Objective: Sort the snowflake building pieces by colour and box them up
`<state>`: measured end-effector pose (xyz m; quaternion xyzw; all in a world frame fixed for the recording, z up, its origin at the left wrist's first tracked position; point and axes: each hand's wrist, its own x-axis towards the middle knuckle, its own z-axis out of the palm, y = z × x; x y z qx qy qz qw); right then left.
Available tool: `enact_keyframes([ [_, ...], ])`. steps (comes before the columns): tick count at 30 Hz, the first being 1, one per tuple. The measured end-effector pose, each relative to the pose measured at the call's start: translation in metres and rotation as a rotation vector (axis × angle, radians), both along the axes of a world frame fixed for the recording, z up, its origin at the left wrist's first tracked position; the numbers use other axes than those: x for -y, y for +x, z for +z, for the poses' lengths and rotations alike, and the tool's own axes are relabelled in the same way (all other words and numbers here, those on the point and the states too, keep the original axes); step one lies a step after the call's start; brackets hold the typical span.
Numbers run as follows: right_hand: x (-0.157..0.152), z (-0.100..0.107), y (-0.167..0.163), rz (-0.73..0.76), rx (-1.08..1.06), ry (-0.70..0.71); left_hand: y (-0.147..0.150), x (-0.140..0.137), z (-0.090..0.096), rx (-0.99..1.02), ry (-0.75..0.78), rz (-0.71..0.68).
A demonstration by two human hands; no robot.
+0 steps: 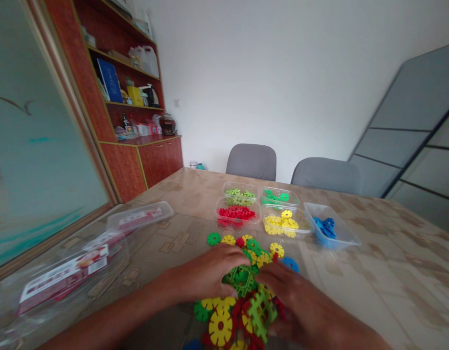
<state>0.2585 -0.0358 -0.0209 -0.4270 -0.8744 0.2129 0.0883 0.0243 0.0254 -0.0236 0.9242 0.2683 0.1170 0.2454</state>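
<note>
My left hand [215, 270] curves over a heap of plastic building pieces, its fingers and thumb around a light green square lattice piece [242, 280]. From the other side my right hand [295, 291] reaches in with curled fingers, their tips close to that same piece. Against its palm side a second light green lattice piece [262, 313] stands tilted; part of the grip is hidden. Around and under both hands lie notched discs: a yellow disc [220, 328], a green disc [214, 238], a blue disc [290, 264] and several red pieces.
Beyond the heap stand clear boxes sorted by colour: light green [241, 187], red [238, 215], green [280, 196], yellow [284, 221] and blue [330, 228]. Clear lids with printed labels [65, 277] lie at the left. Two grey chairs [251, 163] stand behind the table [385, 267].
</note>
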Motion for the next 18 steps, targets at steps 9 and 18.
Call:
enact_keyframes([
  [9, 0.005, 0.004, -0.007, 0.012, 0.122, 0.026, -0.029, -0.016, 0.03, -0.019, 0.012, 0.091],
  [18, 0.0, -0.002, -0.006, 0.047, 0.038, 0.06, -0.058, -0.025, 0.044, -0.154, 0.114, 0.2],
])
